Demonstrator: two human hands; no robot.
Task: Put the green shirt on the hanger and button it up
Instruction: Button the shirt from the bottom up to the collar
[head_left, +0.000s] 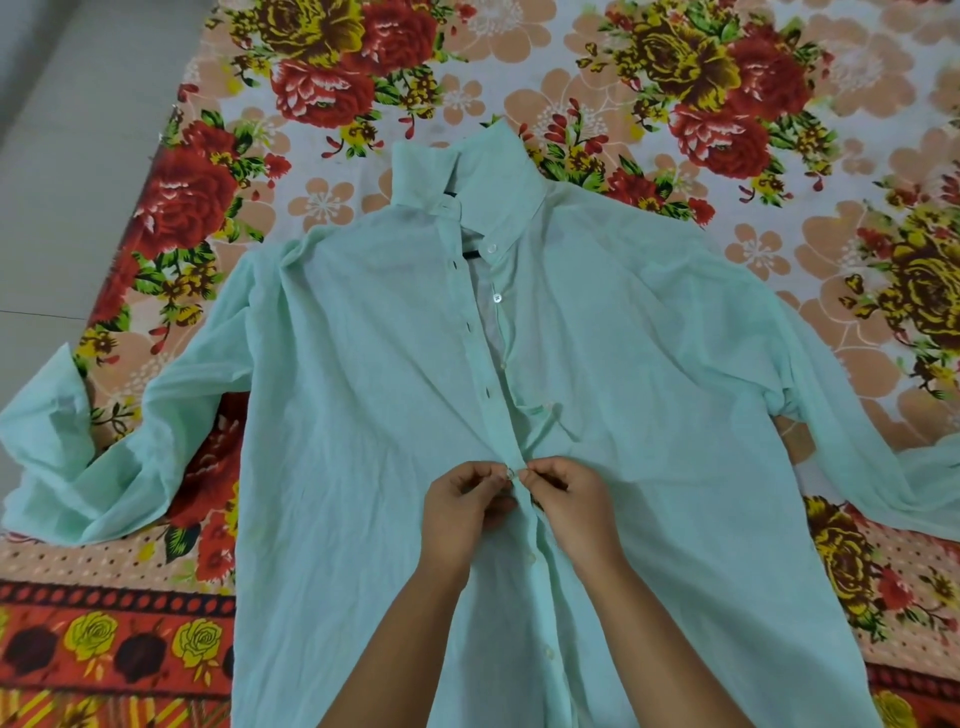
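Note:
The pale green shirt (363, 395) lies face up on a flowered bedsheet, collar away from me and sleeves spread to both sides. A dark hanger (470, 253) shows only as a small piece inside the neck opening; the rest is hidden under the cloth. The front stands open from the collar down to mid chest, with loose buttons and empty buttonholes along the plackets. My left hand (465, 501) pinches the left placket edge at mid front. My right hand (566, 499) pinches the right placket, and a small button sits between the fingertips of both hands. Below my hands the front lies closed.
The flowered bedsheet (675, 104) covers the whole surface around the shirt. A pale tiled floor (67, 130) runs along the left edge of the bed. The left sleeve cuff (47, 395) reaches that edge, and the right sleeve (883, 415) trails off to the right.

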